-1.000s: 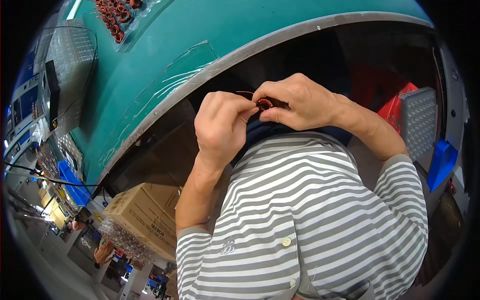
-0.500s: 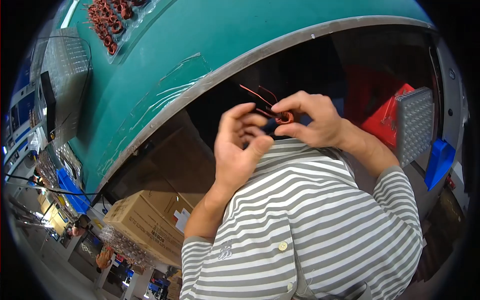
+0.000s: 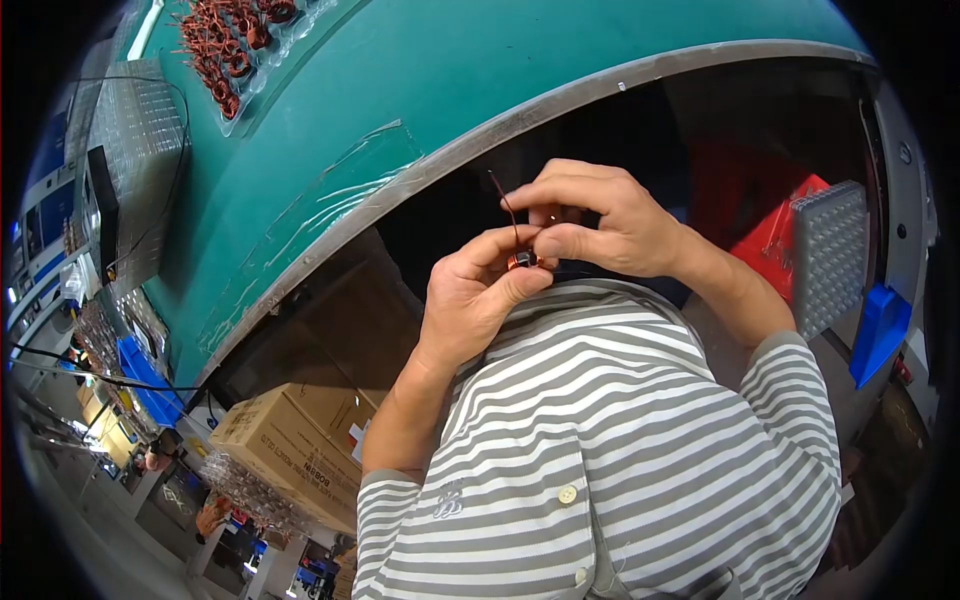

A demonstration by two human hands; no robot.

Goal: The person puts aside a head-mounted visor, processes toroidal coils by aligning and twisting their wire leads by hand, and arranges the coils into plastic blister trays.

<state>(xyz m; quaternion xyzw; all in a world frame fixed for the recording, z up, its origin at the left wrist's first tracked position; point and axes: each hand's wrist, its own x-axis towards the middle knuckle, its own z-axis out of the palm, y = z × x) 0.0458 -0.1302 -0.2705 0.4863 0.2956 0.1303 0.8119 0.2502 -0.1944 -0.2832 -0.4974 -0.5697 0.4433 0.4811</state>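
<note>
My left hand (image 3: 475, 290) pinches a small ring coil (image 3: 524, 260) wound with copper-coloured wire between thumb and fingers, just above my lap. Part of the coil is covered by the fingertips. A wire lead (image 3: 506, 203) sticks up from it, with a dark tip. Close against it, my right hand (image 3: 595, 220) is closed, its index fingertip at the lead and its thumb beside the coil. What exactly lies between the right fingers is mostly hidden. Many similar coils (image 3: 238, 62) lie on a clear plastic tray on the bench.
The green bench top (image 3: 450, 70) has a metal edge (image 3: 500, 128) in front of me. Stacked clear trays (image 3: 140, 160) stand at left. A cardboard box (image 3: 290, 440) is below left. To the right are a dimpled plastic tray (image 3: 832, 255), a red bin (image 3: 750, 215) and a blue bin (image 3: 880, 330).
The coil has passed from my right fingers to my left hand, which has closed on it. My right hand has shifted slightly left, its fingers now at the wire lead.
</note>
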